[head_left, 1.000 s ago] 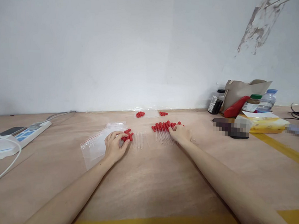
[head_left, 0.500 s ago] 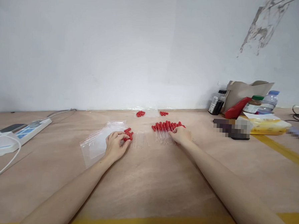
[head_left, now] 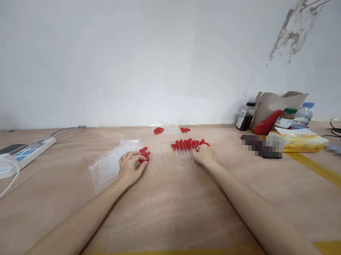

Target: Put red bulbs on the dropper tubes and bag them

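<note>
My left hand [head_left: 130, 168] rests by a small pile of red rubber bulbs [head_left: 144, 150], with thumb and forefinger closed on one bulb at its near side. Just right of it, several thin clear dropper tubes [head_left: 156, 160] lie side by side. My right hand [head_left: 205, 155] is over the right part of a row of red-capped droppers [head_left: 183, 146], fingertips pinched at one dropper's tube; the fingers partly hide it. The droppers' clear tubes point toward me. Under and beside my left hand lie clear zip bags [head_left: 107, 166].
More red bulbs [head_left: 159, 130] lie on clear plastic [head_left: 171, 130] by the wall. On the left is a power strip [head_left: 35, 149] with a white cable. At the right stand a dark bottle [head_left: 245, 118], a paper bag [head_left: 274, 102], a green-lidded jar [head_left: 286, 118] and a yellow tissue pack [head_left: 307, 143].
The view has shifted slightly, moving everything a little left. My left thumb and forefinger have drawn closer around a bulb. My right hand stays at the droppers.
</note>
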